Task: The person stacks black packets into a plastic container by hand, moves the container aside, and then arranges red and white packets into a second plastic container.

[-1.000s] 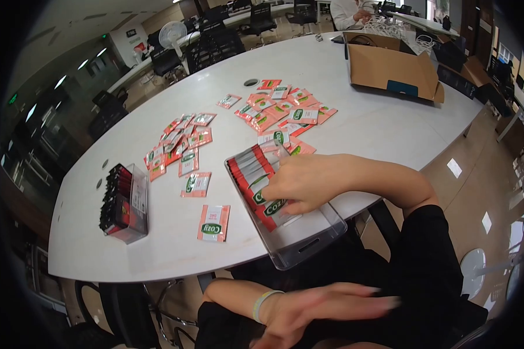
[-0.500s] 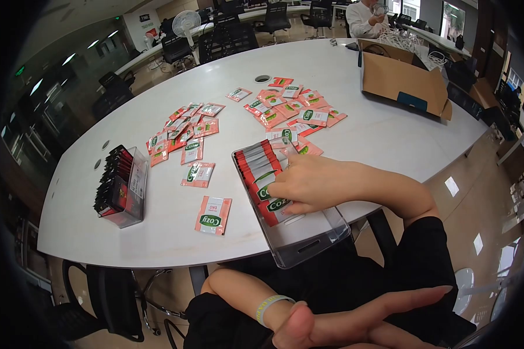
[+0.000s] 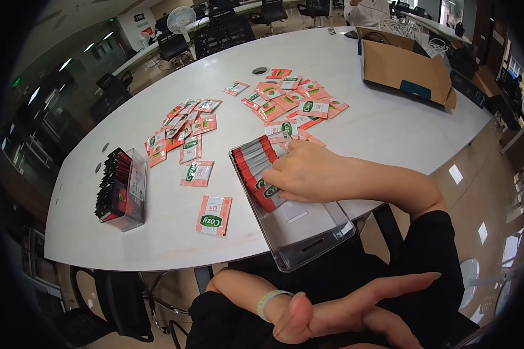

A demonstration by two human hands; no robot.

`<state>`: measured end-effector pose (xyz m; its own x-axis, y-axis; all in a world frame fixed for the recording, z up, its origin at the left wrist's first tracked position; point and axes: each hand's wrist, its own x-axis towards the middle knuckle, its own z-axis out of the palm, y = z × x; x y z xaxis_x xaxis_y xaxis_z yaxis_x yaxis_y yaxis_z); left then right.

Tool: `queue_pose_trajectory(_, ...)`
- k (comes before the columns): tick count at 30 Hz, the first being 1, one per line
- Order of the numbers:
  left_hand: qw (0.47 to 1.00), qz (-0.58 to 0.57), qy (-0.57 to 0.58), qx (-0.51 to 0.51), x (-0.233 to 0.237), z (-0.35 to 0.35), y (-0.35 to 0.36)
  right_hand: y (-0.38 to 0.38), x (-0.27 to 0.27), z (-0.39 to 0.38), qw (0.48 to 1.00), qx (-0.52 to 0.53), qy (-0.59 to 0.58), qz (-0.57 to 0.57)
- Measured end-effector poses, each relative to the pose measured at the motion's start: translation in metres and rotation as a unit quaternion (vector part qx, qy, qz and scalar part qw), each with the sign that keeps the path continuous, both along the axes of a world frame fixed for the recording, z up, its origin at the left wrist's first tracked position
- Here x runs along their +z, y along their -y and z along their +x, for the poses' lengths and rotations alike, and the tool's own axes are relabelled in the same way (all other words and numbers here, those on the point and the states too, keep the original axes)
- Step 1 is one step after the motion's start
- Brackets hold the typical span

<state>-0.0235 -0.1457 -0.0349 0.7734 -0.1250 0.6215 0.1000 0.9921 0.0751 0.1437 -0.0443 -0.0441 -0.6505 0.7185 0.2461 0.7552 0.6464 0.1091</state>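
My right hand (image 3: 305,173) reaches into a clear plastic box (image 3: 308,244), its fingers curled over a row of red and white Cozy sachets (image 3: 255,166). The sachets stand packed at the far end of the box, and the near end shows bare plastic. My fingers hide part of the front sachets. Low in the view, over my lap, my left hand (image 3: 355,314) is open with its fingers stretched to the right. It holds nothing. A pale wristband (image 3: 268,302) circles that wrist. The box's near end overhangs the table edge.
Loose pink sachets lie in a left pile (image 3: 183,125) and a right pile (image 3: 291,99), with a single sachet (image 3: 213,215) nearer. A second clear box (image 3: 135,198) of dark sachets stands left. An open cardboard box (image 3: 407,70) sits back right. Part of another person (image 3: 367,13) shows behind.
The view has shifted slightly. My right hand has moved a little toward the far end of the box, with the front sachets pressed back and more bare floor showing. My left hand stays open.
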Motion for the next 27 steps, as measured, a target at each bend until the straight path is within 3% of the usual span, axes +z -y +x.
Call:
queue_pose_trajectory(2, 0.998, -0.003, -0.006, -0.057, 0.005, -0.001, -0.005, -0.001, 0.001, -0.003, 1.0, -0.021, 0.003, 0.006)
queue_pose_trajectory(5, 0.992, 0.025, -0.09, -0.08, 0.026, -0.014, -0.012, -0.001, -0.001, -0.007, 0.998, -0.048, 0.022, 0.02)
queue_pose_trajectory(7, 0.996, 0.011, -0.066, -0.065, 0.023, -0.009, -0.011, -0.002, -0.003, -0.007, 0.998, -0.057, 0.032, 0.027)
queue_pose_trajectory(9, 0.998, -0.008, -0.048, -0.049, 0.012, -0.002, -0.007, -0.002, -0.005, -0.006, 0.992, -0.034, 0.014, 0.12)
queue_pose_trajectory(11, 0.98, 0.154, 0.049, 0.12, -0.008, 0.003, -0.006, 0.005, -0.006, -0.004, 0.993, -0.041, 0.007, 0.11)
queue_pose_trajectory(12, 0.976, 0.161, 0.042, 0.138, -0.007, -0.001, -0.01, 0.003, -0.001, -0.004, 0.992, -0.046, 0.007, 0.119)
queue_pose_trajectory(15, 0.984, 0.133, -0.062, 0.102, -0.009, -0.01, -0.014, 0.006, 0.008, -0.004, 0.996, -0.069, -0.01, 0.051)
queue_pose_trajectory(17, 0.989, -0.089, 0.095, 0.071, -0.026, -0.004, -0.01, 0.008, 0.01, -0.001, 0.995, -0.102, -0.012, 0.005)
queue_pose_trajectory(23, 0.981, -0.059, 0.102, 0.156, -0.017, -0.01, -0.012, 0.006, 0.019, 0.002, 0.986, -0.135, -0.082, -0.049)
queue_pose_trajectory(27, 0.989, -0.027, 0.092, 0.114, -0.019, -0.014, -0.031, -0.004, 0.02, 0.01, 0.976, -0.117, -0.182, -0.034)
